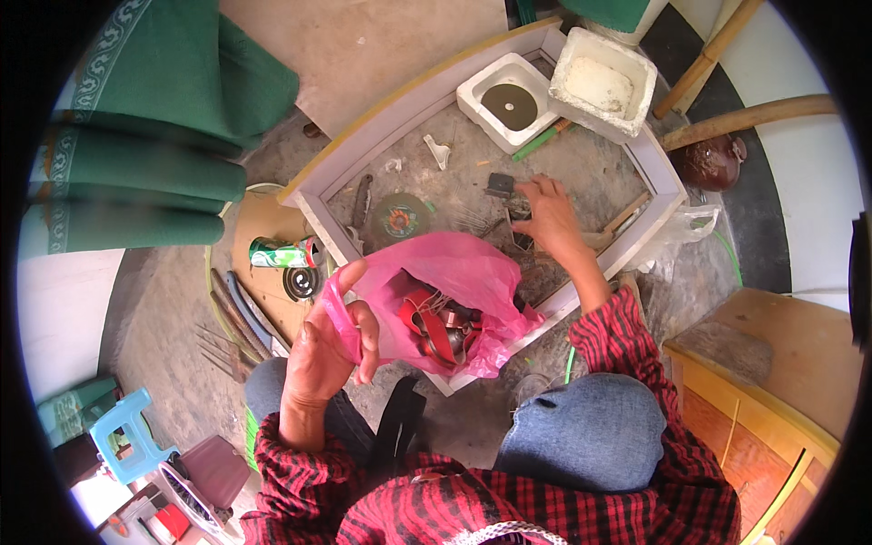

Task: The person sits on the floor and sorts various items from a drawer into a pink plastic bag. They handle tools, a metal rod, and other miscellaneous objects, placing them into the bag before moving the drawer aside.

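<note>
A handle loop of the pink plastic bag (443,255) runs around the fingers of my left hand (327,340), which holds the bag's left side up. Red straps (446,340) and metal parts (453,319) show in the bag's mouth; its deeper contents are hidden. Beyond the bag, my right hand (552,214) is low over the floor with thumb and fingers spread. Its fingertips are beside a small black block (501,184), and whether they touch is unclear. A dark rectangular piece (521,240) lies near the thumb, partly covered by the hand.
A low board frame (402,112) encloses a cutting disc (400,219), a folding knife (362,200), a white bracket (438,151) and a green-handled tool (541,141). Two foam boxes (470,102) (603,82) occupy its far corner. To the left lies a drink can (283,252) on cardboard (255,211).
</note>
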### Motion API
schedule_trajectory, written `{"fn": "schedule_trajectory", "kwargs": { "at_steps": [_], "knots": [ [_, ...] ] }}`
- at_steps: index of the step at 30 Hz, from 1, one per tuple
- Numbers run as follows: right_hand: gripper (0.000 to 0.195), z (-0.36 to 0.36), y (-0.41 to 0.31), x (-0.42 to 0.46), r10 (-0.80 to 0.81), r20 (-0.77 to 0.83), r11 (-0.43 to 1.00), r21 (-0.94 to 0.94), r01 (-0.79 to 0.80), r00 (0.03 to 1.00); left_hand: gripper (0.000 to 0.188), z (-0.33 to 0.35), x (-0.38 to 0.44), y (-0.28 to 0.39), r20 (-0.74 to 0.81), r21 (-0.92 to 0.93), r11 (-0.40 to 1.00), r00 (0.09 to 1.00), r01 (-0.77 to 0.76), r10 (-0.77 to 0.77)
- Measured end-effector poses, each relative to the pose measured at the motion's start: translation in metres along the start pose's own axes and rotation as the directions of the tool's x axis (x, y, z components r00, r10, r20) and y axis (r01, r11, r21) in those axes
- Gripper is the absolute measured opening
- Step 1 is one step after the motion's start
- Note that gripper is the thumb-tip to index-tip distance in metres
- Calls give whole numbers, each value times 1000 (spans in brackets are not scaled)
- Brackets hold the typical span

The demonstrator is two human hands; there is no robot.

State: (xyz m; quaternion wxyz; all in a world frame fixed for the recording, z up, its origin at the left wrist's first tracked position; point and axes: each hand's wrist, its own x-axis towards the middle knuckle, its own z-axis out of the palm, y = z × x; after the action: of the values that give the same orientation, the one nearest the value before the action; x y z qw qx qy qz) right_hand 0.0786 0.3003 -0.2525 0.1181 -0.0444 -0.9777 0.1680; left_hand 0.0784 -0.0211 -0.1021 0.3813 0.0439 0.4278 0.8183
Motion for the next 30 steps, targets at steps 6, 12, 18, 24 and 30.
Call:
{"fn": "schedule_trajectory", "kwargs": {
  "at_steps": [6,12,18,24,30],
  "knots": [
    [39,12,22,-9,220,453,970,-11,-241,864,91,0,-3,1,-39,26,1000,999,-4,5],
    [22,-87,-17,-7,261,313,434,807,-401,913,92,19,11,10,14,106,994,1000,-8,6],
    [20,-101,-100,-33,-472,519,109,836,-537,713,96,28,25,9,105,-55,998,994,30,-25],
    [26,-34,-106,-36,-51,94,860,510,-4,994,105,34,14,13,175,-110,984,977,144,-123],
    [27,-45,-93,-37,-344,355,852,508,130,870,103,27,12,17,181,-348,934,983,80,-16]
  ]
}}
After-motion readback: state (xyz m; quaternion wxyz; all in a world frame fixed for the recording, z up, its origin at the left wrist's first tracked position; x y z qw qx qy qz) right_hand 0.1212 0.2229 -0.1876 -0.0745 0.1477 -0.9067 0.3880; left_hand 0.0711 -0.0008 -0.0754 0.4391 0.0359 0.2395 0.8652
